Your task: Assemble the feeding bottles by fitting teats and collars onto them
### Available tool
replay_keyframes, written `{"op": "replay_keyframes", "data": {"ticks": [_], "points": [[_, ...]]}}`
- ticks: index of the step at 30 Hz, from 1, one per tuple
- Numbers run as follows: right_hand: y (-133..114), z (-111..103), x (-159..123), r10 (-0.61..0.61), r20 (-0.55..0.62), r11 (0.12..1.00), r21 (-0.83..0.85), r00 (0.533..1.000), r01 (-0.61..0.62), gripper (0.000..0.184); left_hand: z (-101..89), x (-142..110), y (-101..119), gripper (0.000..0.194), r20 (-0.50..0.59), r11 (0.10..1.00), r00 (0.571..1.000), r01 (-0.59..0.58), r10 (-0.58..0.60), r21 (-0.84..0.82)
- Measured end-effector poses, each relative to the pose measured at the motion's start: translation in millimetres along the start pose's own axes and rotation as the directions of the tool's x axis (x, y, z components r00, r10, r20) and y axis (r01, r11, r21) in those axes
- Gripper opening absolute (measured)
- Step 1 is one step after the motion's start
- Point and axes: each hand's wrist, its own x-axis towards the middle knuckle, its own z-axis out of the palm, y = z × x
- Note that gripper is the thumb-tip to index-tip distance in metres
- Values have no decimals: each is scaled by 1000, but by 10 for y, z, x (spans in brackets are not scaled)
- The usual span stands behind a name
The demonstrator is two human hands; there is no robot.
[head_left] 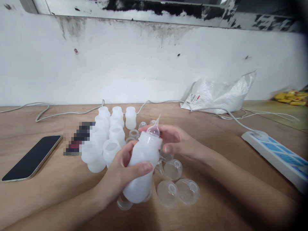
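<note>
My left hand (120, 171) is wrapped round a white translucent baby bottle (141, 157), which it holds tilted above the table. A clear teat (154, 129) points up from the bottle's collar (150, 140). Curled about that collar is my right hand (181, 141), its thumb and fingers on either side; the far fingers are partly hidden behind the teat. Below and right of the bottle lie several clear domed caps (167, 193). A clear ring (124, 203) lies under the bottle's base, and more rings (133, 133) are behind it.
Several open white bottles (117, 133) stand in rows at left. Beyond them are a phone (32, 157) and a pixelated dark item (80, 138). A power strip (276, 157) lies at right, its cable (231, 114) running along the wall near a plastic bag (216, 94).
</note>
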Motion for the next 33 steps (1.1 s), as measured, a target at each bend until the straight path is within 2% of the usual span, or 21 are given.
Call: {"op": "replay_keyframes", "data": {"ticks": [3, 5, 7, 9, 12, 14, 17, 22, 25, 28, 33], "points": [[38, -49, -7, 20, 113, 996, 89, 993, -30, 55, -31, -3, -7, 44, 198, 970, 977, 120, -77, -210], [85, -57, -7, -10, 174, 990, 143, 985, -15, 53, -58, 4, -30, 46, 327, 930, 941, 198, -91, -311], [129, -52, -6, -52, 177, 982, 185, 983, 19, 49, -86, 16, -56, 52, 430, 890, 895, 290, -120, -353], [159, -43, -8, -72, 169, 978, 207, 983, 36, 48, -110, 29, -74, 54, 492, 858, 858, 358, -146, -369], [176, -38, -13, -75, 159, 981, 189, 984, 44, 44, -132, 41, -77, 52, 520, 842, 836, 402, -176, -360], [173, -38, -12, -84, 122, 987, 148, 989, 66, 39, -133, 40, -62, 49, 470, 864, 860, 381, -200, -329], [159, -35, -5, -91, 60, 994, 67, 994, 87, 35, -106, 25, -29, 40, 311, 924, 933, 271, -183, -269], [135, -20, -14, -68, -39, 996, -51, 997, 66, 34, -4, -33, 24, 35, 70, 995, 992, 104, -103, -10], [138, -6, -24, -39, -83, 992, -124, 996, 29, 37, 48, -66, 42, 31, -21, 987, 1000, 17, -14, 160], [145, 16, -22, 2, -111, 991, -136, 994, -17, 38, 67, -84, 35, 26, -88, 956, 995, -11, 39, 294], [136, 74, 0, 16, -136, 982, -185, 991, -42, 37, 63, -78, 1, 23, -128, 908, 985, -50, 113, 415]]}}
